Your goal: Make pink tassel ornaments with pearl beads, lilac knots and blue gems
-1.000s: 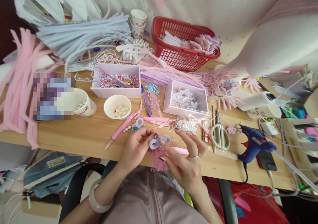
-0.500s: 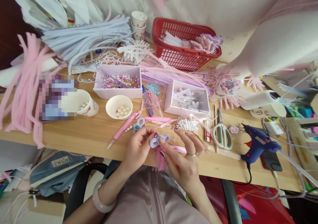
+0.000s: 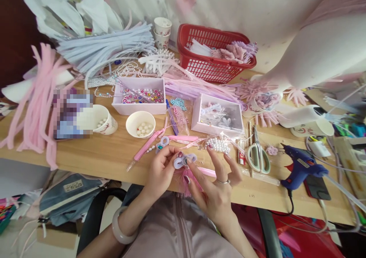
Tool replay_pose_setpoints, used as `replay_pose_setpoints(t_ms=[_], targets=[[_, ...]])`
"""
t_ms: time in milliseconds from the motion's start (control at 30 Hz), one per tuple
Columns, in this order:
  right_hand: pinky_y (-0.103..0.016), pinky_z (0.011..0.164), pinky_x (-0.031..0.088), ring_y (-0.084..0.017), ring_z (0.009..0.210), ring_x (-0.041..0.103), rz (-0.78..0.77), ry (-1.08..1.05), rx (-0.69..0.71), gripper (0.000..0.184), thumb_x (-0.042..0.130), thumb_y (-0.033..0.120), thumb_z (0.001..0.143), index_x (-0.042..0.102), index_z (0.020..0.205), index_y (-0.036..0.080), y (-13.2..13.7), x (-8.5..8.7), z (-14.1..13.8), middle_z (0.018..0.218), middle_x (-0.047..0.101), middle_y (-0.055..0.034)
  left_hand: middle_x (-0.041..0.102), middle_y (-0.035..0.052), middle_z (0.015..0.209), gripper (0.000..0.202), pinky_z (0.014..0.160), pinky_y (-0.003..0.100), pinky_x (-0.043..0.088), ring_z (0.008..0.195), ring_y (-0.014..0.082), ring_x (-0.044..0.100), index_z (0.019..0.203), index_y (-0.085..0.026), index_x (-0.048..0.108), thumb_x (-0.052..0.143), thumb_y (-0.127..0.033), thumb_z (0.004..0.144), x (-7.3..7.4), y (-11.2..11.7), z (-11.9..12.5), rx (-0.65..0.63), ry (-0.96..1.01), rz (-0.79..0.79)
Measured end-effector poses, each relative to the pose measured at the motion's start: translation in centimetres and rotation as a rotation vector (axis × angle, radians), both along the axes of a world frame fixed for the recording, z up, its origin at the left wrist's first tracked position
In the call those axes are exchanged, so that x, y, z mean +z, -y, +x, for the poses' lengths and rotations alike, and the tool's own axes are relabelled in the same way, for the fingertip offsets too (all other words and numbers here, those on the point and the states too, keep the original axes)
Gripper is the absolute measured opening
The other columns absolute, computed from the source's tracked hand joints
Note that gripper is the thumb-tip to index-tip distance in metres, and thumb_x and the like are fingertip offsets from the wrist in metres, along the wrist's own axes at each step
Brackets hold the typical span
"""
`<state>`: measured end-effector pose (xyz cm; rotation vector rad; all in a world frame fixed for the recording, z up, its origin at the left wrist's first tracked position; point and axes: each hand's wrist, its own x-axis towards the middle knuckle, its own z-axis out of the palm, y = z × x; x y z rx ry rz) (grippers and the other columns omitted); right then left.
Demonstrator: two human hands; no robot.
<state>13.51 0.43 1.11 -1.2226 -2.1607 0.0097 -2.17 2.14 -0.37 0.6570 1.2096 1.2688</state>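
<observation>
My left hand point(image 3: 160, 171) pinches a small lilac looped bow point(image 3: 180, 163) between thumb and fingertips, just in front of my body. A dark gem or bead sits at the bow's middle. The index fingertip of my right hand point(image 3: 215, 187) rests on that middle, while its thumb and other fingers are spread apart. Beneath the bow a pink tassel point(image 3: 185, 185) hangs over the table edge; whether it is joined to the bow I cannot tell. A similar lilac piece with a teal gem point(image 3: 160, 146) lies just beyond my left hand. White pearl beads point(image 3: 217, 145) lie beyond my right fingers.
A blue glue gun point(image 3: 303, 166) and green-handled scissors point(image 3: 258, 158) lie to the right. Paper cups point(image 3: 140, 121) of beads, a white box point(image 3: 138, 107) of gems, another white box point(image 3: 197, 115) and a red basket point(image 3: 217, 69) stand farther back. Pink fuzzy stems point(image 3: 36, 101) lie left.
My right thumb has drawn away from the bow and the right fingers have spread wider, the index finger staying on its middle. The camera view has shifted slightly.
</observation>
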Motion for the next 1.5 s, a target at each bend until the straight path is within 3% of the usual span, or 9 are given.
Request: replay_pose_setpoints(t_ms=[233, 367, 500, 633, 767, 933, 1233, 1333, 1500], targets=[[-0.055, 0.109, 0.021, -0.039, 0.136, 0.026, 0.014, 0.077, -0.015, 0.03, 0.063, 0.022, 0.093, 0.066, 0.122, 0.024, 0.5, 0.1, -0.8, 0.142, 0.049, -0.0144, 0.068, 0.0007, 0.074, 0.026, 0.061, 0.021, 0.054, 0.067, 0.0139, 0.063, 0.083, -0.017, 0.063, 0.074, -0.041, 0.08, -0.4, 0.4, 0.2, 0.054, -0.104, 0.051], [-0.055, 0.107, 0.024, -0.039, 0.137, 0.025, 0.005, 0.067, -0.023, 0.027, 0.063, 0.02, 0.092, 0.067, 0.118, 0.026, 0.4, 0.3, -0.8, 0.142, 0.049, -0.0129, 0.067, 0.0011, 0.073, 0.028, 0.061, 0.022, 0.054, 0.066, 0.0144, 0.063, 0.082, -0.017, 0.063, 0.075, -0.042, 0.078, -0.2, 0.3, 0.1, 0.056, -0.108, 0.045], [-0.058, 0.106, 0.028, -0.04, 0.135, 0.029, -0.012, -0.033, -0.048, 0.035, 0.061, 0.019, 0.091, 0.064, 0.125, 0.026, 0.2, 0.4, 0.2, 0.147, 0.044, -0.0123, 0.066, 0.0003, 0.072, 0.028, 0.06, 0.022, 0.054, 0.064, 0.0135, 0.062, 0.079, -0.016, 0.063, 0.077, -0.041, 0.077, -0.4, 0.0, -0.1, 0.025, -0.01, 0.019], [-0.056, 0.103, 0.033, -0.035, 0.124, 0.041, 0.101, -0.229, -0.191, 0.046, 0.061, 0.013, 0.088, 0.063, 0.131, 0.03, 0.1, 0.3, 1.2, 0.133, 0.053, -0.0108, 0.066, -0.0012, 0.076, 0.026, 0.059, 0.02, 0.053, 0.064, 0.0115, 0.062, 0.082, -0.016, 0.065, 0.081, -0.035, 0.074, -1.3, -0.2, -0.5, 0.021, 0.176, 0.013], [-0.056, 0.104, 0.028, -0.035, 0.126, 0.036, 0.105, -0.175, -0.107, 0.036, 0.059, 0.018, 0.09, 0.067, 0.123, 0.032, 0.0, 0.6, 0.6, 0.139, 0.046, -0.0102, 0.064, -0.0016, 0.074, 0.029, 0.06, 0.021, 0.052, 0.061, 0.0108, 0.06, 0.081, -0.016, 0.065, 0.079, -0.04, 0.077, -1.7, -0.2, -0.7, 0.004, 0.198, 0.03], [-0.055, 0.107, 0.023, -0.036, 0.134, 0.032, -0.01, -0.069, 0.016, 0.031, 0.058, 0.022, 0.094, 0.067, 0.122, 0.031, -0.3, 0.8, -0.7, 0.152, 0.031, -0.0104, 0.065, -0.0015, 0.074, 0.028, 0.063, 0.019, 0.05, 0.066, 0.0111, 0.059, 0.08, -0.016, 0.065, 0.083, -0.037, 0.073, -0.7, 0.0, -0.2, 0.043, 0.154, -0.005], [-0.059, 0.108, 0.023, -0.034, 0.132, 0.034, 0.022, -0.106, -0.002, 0.032, 0.057, 0.017, 0.095, 0.067, 0.117, 0.039, -0.3, -0.4, 0.6, 0.146, 0.039, -0.0062, 0.064, -0.0008, 0.074, 0.03, 0.062, 0.019, 0.051, 0.066, 0.0112, 0.059, 0.08, -0.016, 0.065, 0.08, -0.042, 0.077, -0.2, 0.3, 0.6, 0.022, 0.12, 0.04], [-0.058, 0.108, 0.03, -0.034, 0.135, 0.036, -0.006, -0.19, 0.011, 0.036, 0.064, 0.021, 0.093, 0.061, 0.126, 0.036, -0.6, -0.9, 1.1, 0.146, 0.041, -0.0084, 0.064, -0.0017, 0.073, 0.034, 0.06, 0.02, 0.052, 0.064, 0.0111, 0.059, 0.08, -0.017, 0.064, 0.082, -0.045, 0.074, 0.3, 0.3, 1.0, 0.017, 0.11, 0.027], [-0.053, 0.098, 0.046, -0.031, 0.117, 0.06, -0.129, -0.427, 0.008, 0.07, 0.067, 0.025, 0.091, 0.031, 0.152, 0.022, -0.7, -1.7, 0.9, 0.127, 0.062, -0.0152, 0.065, -0.0013, 0.067, 0.037, 0.057, 0.022, 0.052, 0.06, 0.0125, 0.061, 0.076, -0.017, 0.063, 0.082, -0.049, 0.072, 1.8, 0.1, 2.0, 0.063, -0.039, 0.058]])
